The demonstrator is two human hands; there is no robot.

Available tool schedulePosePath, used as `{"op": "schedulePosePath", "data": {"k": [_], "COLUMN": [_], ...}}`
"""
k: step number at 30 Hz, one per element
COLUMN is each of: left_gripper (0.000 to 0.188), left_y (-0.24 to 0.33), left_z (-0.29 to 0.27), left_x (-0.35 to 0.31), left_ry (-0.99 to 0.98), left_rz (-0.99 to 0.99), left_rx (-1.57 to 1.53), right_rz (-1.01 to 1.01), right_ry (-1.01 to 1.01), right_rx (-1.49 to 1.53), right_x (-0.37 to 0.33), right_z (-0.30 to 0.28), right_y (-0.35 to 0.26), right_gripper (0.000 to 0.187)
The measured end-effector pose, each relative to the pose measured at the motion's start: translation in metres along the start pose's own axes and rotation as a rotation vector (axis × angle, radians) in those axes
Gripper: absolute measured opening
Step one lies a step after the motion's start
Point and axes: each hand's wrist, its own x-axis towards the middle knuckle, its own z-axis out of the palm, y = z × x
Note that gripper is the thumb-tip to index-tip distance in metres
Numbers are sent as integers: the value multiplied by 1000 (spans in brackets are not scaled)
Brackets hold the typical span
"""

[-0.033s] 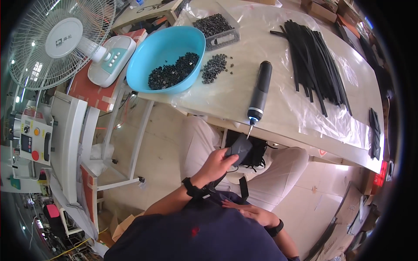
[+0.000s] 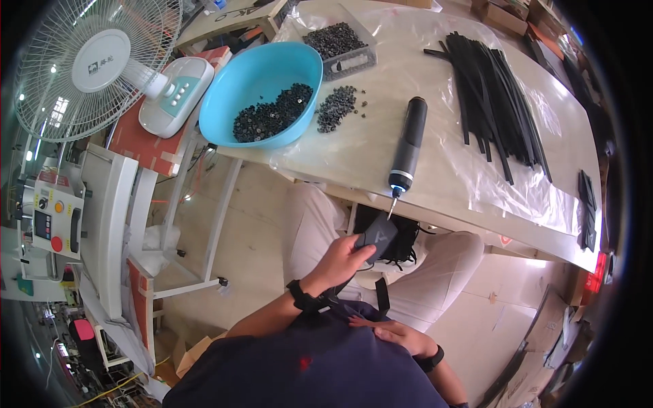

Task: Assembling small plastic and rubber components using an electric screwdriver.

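Note:
My left hand [image 2: 342,262], with a black band at its wrist, is closed round a flat dark-grey device [image 2: 378,238] with a pale mark on its face. It holds the device above my lap, just below the table edge. A thin black cable shows near my fingers. My right hand [image 2: 400,336] lies flat against my dark shirt, fingers stretched out, holding nothing. Beyond the device, an electric screwdriver [image 2: 408,146] lies on the table, its bit poking past the edge. A black strip [image 2: 382,297] hangs between the hands.
On the table [image 2: 367,153] are a blue basin [image 2: 218,102] of small black parts, a clear bin [image 2: 350,62] of similar parts, a loose pile [image 2: 335,109], and a bundle of black strips [image 2: 493,102] on plastic film. A fan [image 2: 102,61] stands at left.
The device in my left hand has tilted slightly, and its pale mark now shows plainly. The whole view has shifted a little; my right hand stays on my shirt.

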Motion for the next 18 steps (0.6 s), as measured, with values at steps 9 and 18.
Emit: {"op": "schedulePosePath", "data": {"k": [9, 18], "left_gripper": [29, 29], "left_y": [0, 18], "left_z": [4, -5], "left_x": [8, 9], "left_ry": [-11, -62], "left_rz": [1, 157], "left_rx": [120, 303], "right_rz": [315, 16], "right_ry": [567, 664], "right_rx": [-504, -947], "right_x": [17, 24], "right_z": [4, -21], "right_y": [-19, -60], "right_gripper": [29, 10]}}
